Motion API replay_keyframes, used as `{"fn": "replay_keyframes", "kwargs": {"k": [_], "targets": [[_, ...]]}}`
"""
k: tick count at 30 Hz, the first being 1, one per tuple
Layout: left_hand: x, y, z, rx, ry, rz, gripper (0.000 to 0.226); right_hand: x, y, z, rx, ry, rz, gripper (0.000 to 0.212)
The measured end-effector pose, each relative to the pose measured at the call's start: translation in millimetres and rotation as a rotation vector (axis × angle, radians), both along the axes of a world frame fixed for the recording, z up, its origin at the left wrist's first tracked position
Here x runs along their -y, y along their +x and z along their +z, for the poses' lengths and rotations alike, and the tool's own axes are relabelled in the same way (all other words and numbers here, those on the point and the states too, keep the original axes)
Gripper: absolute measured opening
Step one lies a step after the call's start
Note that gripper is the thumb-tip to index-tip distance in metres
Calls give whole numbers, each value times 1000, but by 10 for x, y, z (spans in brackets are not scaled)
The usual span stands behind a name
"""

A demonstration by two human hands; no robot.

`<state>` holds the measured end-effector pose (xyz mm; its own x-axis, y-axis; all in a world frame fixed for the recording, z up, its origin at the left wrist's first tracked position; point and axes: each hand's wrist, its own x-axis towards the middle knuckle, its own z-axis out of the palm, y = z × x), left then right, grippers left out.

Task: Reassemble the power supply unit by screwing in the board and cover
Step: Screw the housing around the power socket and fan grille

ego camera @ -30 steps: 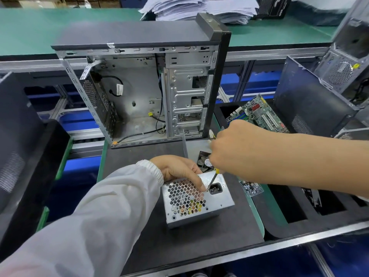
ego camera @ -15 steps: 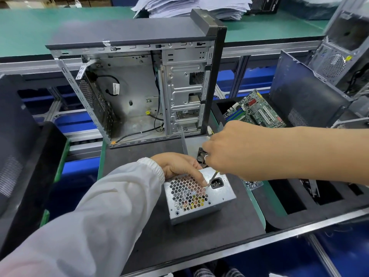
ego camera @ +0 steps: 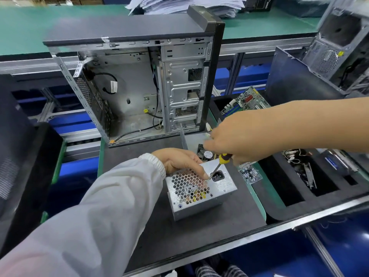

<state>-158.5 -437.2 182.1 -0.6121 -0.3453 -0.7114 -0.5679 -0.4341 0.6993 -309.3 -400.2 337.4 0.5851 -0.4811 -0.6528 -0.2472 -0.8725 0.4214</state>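
Observation:
A silver power supply unit [ego camera: 218,193] stands on the dark mat, its honeycomb grille and black power socket [ego camera: 218,175] facing up. My left hand [ego camera: 180,160] rests on the unit's far top edge, its fingertip pressed beside the socket. My right hand [ego camera: 231,140] grips a screwdriver [ego camera: 220,162] with a yellow and black handle. The shaft slants down to the left and its tip meets the face just left of the socket, by my left fingertip. Any screw under the tip is too small to make out.
An open computer case [ego camera: 139,86] stands upright behind the mat. A small clear bag of screws [ego camera: 249,174] lies right of the unit. A black fan [ego camera: 205,152] lies behind it. A motherboard [ego camera: 245,101] and foam compartments [ego camera: 295,182] with parts sit at right.
My right hand has lifted and drawn back to the right, baring the yellow and black handle. The screwdriver tip stays by the socket. My left hand has kept its place.

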Motion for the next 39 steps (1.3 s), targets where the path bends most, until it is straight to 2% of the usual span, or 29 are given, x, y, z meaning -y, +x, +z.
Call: {"fn": "replay_keyframes", "kwargs": {"k": [3,4,5,6,8,10,11,12,14,17,19,21,24,27,29,33,35,36,37,39], "targets": [[-14,-12,3,13,-21,7,34,-49,-41,14,55,-143,393,13],[-22,-18,6,9,-24,20,34,-87,-47,42,72,-194,510,12],[-17,-17,-10,10,-29,21,22,-107,-47,59,63,-235,614,16],[-15,-10,-14,17,-46,18,10,-115,-56,60,27,-245,657,18],[-2,-2,-23,12,-57,9,33,-151,-71,57,-14,-250,639,22],[-8,-5,-39,16,-67,17,27,-181,-36,16,-3,-189,572,36],[-5,-9,-58,15,-68,26,13,-178,-26,-24,30,-123,489,43],[-16,-17,-51,3,-69,42,9,-165,-25,-63,74,-88,367,45],[-14,-22,-59,4,-66,44,22,-169,18,-44,86,-81,125,40],[-9,-17,-46,-19,-71,30,11,-190,38,-40,140,18,-191,31],[-6,-11,-42,-20,-87,34,7,-203,75,-53,180,83,-395,36],[-6,-10,-50,-25,-97,31,7,-178,121,-59,207,173,-684,41],[-28,-15,-24,-2,-109,32,7,-46,81,-25,264,382,-1113,37],[-30,-17,-6,9,-107,29,10,21,4,-10,231,494,-1285,38],[-33,-17,11,9,-103,24,11,18,-27,-13,175,457,-1150,39],[-30,-19,48,-2,-61,16,9,-66,-91,-12,-22,18,-215,26],[-39,-30,62,6,-57,3,12,-107,-103,-14,-47,-148,240,11],[-43,-31,62,4,-55,3,13,-122,-100,-29,-55,-204,438,14],[-43,-32,56,-1,-57,6,12,-131,-109,-37,-74,-229,563,22],[-50,-29,49,-5,-70,24,6,-184,-108,-11,-165,-241,637,28]]}}
